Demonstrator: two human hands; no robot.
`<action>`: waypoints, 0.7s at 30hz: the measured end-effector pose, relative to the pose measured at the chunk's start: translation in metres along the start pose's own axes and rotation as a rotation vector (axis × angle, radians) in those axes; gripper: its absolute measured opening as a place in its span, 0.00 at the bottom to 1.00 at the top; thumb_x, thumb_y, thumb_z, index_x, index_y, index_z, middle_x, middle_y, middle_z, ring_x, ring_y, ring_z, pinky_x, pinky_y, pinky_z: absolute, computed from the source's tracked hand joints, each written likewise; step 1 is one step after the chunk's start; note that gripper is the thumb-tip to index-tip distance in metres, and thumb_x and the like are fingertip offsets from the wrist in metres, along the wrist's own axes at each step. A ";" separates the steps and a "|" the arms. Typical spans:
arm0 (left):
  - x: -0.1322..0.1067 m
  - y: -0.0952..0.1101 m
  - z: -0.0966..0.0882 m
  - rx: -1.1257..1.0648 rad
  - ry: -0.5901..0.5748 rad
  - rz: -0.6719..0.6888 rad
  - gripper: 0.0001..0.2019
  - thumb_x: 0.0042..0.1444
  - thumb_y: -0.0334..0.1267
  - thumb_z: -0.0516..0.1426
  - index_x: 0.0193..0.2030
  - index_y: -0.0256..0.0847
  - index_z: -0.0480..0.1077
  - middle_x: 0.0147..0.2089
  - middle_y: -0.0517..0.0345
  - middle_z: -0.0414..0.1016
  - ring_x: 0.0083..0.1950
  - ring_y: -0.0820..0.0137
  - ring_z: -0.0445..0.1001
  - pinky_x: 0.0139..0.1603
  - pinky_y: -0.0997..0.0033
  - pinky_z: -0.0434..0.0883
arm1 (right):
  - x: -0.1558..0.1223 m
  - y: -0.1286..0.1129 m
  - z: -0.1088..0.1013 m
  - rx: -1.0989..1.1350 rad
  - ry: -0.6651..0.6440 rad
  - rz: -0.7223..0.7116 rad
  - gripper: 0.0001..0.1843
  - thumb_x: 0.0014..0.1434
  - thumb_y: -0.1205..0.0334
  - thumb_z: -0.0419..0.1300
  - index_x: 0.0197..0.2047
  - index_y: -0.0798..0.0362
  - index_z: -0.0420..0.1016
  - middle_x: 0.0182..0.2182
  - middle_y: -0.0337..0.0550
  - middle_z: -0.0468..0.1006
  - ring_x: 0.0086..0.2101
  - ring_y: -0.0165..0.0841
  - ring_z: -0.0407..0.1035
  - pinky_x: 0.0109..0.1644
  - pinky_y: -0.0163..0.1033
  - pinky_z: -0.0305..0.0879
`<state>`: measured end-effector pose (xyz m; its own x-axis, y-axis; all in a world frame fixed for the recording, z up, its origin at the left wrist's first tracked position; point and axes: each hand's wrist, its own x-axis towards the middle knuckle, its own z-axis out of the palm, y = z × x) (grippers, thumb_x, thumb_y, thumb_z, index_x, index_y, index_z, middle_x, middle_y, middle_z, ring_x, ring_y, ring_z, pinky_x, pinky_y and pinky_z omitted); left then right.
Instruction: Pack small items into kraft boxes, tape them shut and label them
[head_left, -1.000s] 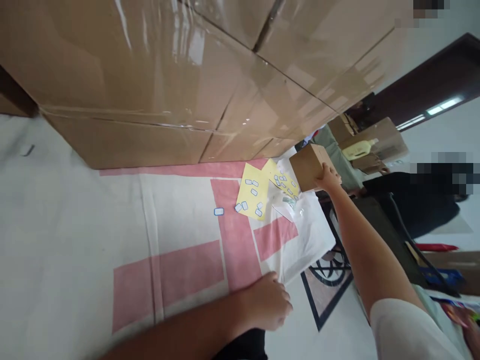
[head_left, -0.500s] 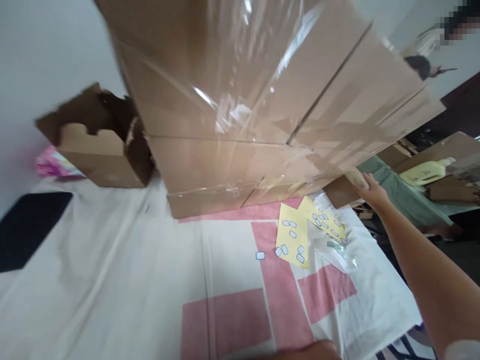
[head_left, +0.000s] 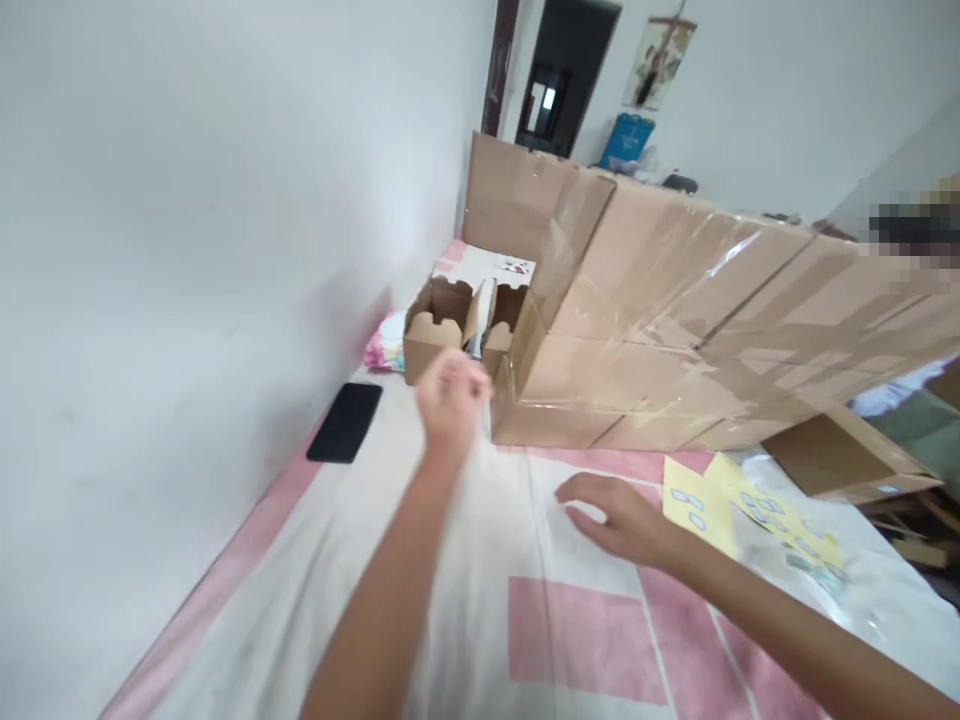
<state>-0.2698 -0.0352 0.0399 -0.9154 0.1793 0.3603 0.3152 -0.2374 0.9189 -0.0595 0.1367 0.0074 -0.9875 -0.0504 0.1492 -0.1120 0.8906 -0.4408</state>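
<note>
My left hand (head_left: 454,395) reaches forward, blurred, with its fingers curled closed in front of two small open cardboard boxes. Whatever it holds, if anything, is hidden. The left small box (head_left: 433,350) stands just behind that hand; the right small box (head_left: 501,325) sits against the big stack. Over the sheet my right hand (head_left: 611,510) is open, thumb apart from the bent fingers, with nothing in it. Beside its wrist lie yellow sheets (head_left: 701,510) bearing pale labels with blue borders.
A wall of taped cardboard boxes (head_left: 637,370) rises across the far side of the bed sheet (head_left: 465,600). A black flat slab (head_left: 345,423) and a pink packet (head_left: 385,345) lie left, near the white wall. An open carton (head_left: 832,450) stands at right.
The view has turned left and drawn back. My right hand has left the carton edge at right and come over the sheet. My left hand has risen from the bottom edge toward the small boxes.
</note>
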 end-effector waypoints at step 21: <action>0.153 -0.183 -0.098 0.708 0.107 -0.088 0.27 0.50 0.38 0.64 0.58 0.44 0.67 0.72 0.42 0.57 0.71 0.46 0.57 0.70 0.44 0.58 | 0.301 0.040 0.174 0.966 0.781 0.419 0.32 0.54 0.61 0.55 0.63 0.45 0.66 0.61 0.48 0.71 0.59 0.42 0.66 0.57 0.46 0.66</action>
<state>-0.4924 -0.0576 -0.0886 -0.9529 0.0663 0.2961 0.2928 0.4562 0.8403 -0.3806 0.0780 -0.1194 -0.6789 0.7134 0.1735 -0.1699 0.0773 -0.9824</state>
